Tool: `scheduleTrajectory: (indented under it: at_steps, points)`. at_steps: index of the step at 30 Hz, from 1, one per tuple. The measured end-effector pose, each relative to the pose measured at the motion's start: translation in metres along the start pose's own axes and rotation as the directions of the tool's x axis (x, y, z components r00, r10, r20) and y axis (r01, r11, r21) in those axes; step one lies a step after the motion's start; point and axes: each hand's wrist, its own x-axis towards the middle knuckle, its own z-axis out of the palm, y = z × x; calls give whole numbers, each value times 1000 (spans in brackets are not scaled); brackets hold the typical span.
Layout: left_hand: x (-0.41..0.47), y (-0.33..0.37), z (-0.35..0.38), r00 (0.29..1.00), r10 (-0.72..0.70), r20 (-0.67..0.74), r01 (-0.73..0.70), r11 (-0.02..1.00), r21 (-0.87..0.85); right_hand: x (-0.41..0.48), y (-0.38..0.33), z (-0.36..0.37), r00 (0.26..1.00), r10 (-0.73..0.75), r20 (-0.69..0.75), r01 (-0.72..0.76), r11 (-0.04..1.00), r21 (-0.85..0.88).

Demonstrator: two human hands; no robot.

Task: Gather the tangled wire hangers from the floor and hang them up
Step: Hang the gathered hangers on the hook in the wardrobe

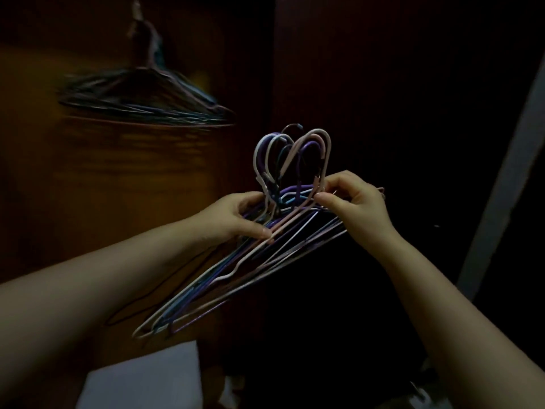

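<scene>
I hold a bundle of several wire hangers (224,273), white, pink, purple and blue, in front of me in dim light. Their hooks (292,154) point up, bunched together. My left hand (236,216) grips the bundle just below the hooks on the left side, thumb lying along a pink wire. My right hand (351,199) pinches the wires at the necks on the right side. The hanger bodies slant down to the lower left. A second bunch of several hangers (147,101) hangs from a hook (137,13) on the brown wooden surface at upper left, blurred.
A brown wooden door or wardrobe panel (103,187) fills the left. The right half is a very dark opening. A pale strip (507,172) runs diagonally at the right edge. A light grey patch of floor (141,379) shows below.
</scene>
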Motion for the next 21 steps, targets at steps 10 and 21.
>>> scheduleTrajectory:
  at_steps: [10,21]
  points:
    - [-86,-27,-139,901,-209,-380,242,969,41,71,-42,155,979,-115,165,73,967,244]
    - [-111,-58,-298,886,-242,-395,233,970,-71,149,-71,258,995,-99,25,86,943,323]
